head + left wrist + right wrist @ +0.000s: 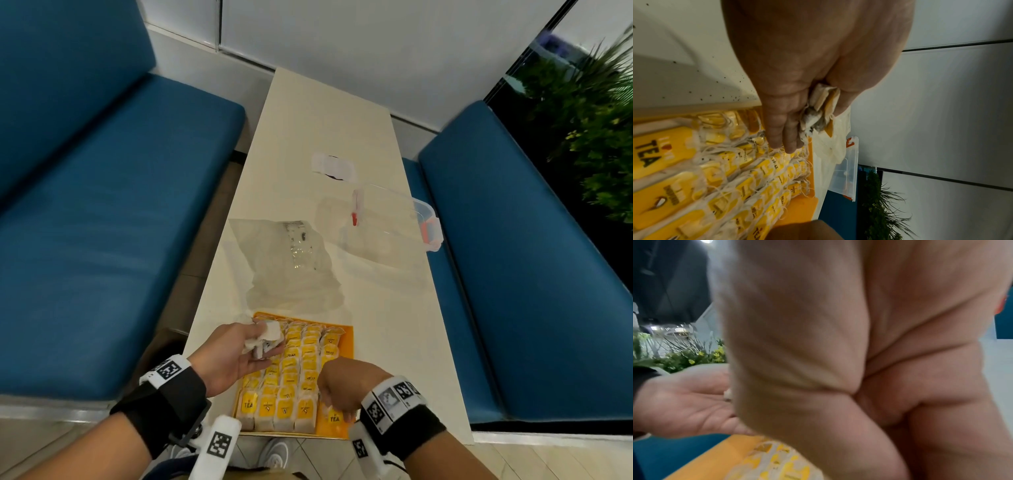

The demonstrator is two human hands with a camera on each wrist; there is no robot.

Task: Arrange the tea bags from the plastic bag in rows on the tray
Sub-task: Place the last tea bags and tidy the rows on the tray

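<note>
An orange tray (346, 337) lies at the table's near end, filled with rows of yellow-tagged tea bags (294, 370). My left hand (239, 356) hovers palm-up over the tray's far left corner and holds a small bunch of tea bags (269, 334). The left wrist view shows that bunch (822, 113) tucked between thumb and fingers. My right hand (342, 383) bends down over the tray's near right corner. Its fingers curl onto a tea bag with a "TEA" tag (334, 418). In the right wrist view the blurred palm (838, 353) hides the fingers. The clear plastic bag (291, 267) lies flat beyond the tray.
A clear lidded container (394, 222) with red clips stands at the right edge of the narrow cream table (394, 325). A white paper scrap (334, 166) lies farther back. Blue benches (102, 222) flank both sides, with plants (599, 137) at the right.
</note>
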